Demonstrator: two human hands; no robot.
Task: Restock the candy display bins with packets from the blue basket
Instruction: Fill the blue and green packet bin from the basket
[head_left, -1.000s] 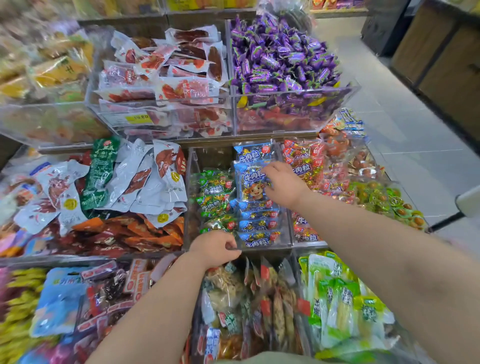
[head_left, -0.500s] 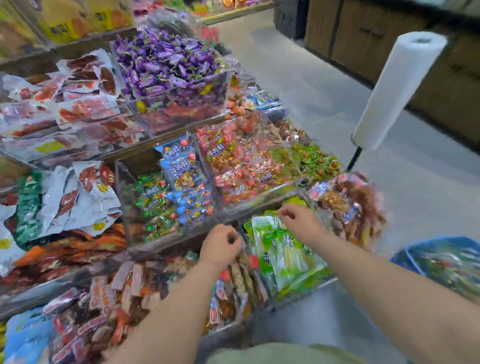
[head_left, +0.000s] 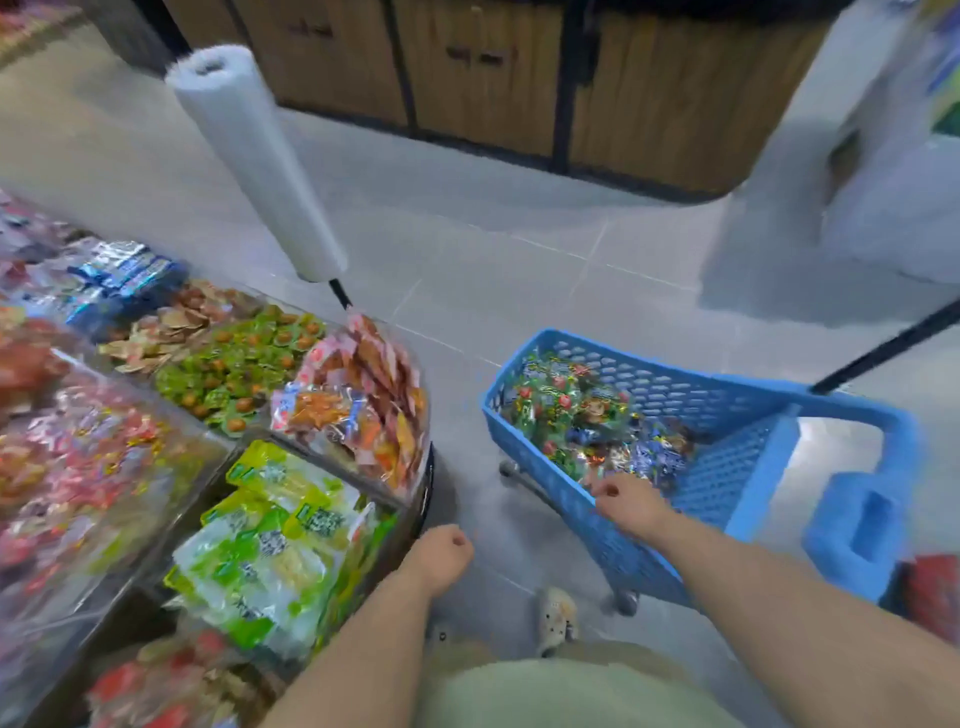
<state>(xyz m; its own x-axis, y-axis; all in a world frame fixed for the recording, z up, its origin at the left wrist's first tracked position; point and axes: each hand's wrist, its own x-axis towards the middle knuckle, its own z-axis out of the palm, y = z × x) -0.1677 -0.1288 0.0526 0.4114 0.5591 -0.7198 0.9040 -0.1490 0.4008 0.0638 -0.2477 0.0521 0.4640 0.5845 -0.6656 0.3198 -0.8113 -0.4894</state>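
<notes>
now our right hand (head_left: 626, 503), grip loose and empty, sits at the rim of the blue basket (head_left: 727, 410), packets (head_left: 571, 410) just ahead; our fisted left hand (head_left: 441, 551) lies farther off.

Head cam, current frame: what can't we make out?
All head view.
Right hand: back of hand hides its fingers at the blue basket rim; any grip unclear.
Left hand: curled, palm hidden; contents unknown.
Basket packets: blur makes print unreadable; lower ones hidden behind the basket wall.
Red packets, left edge: blurred, cut off by the frame.
</notes>
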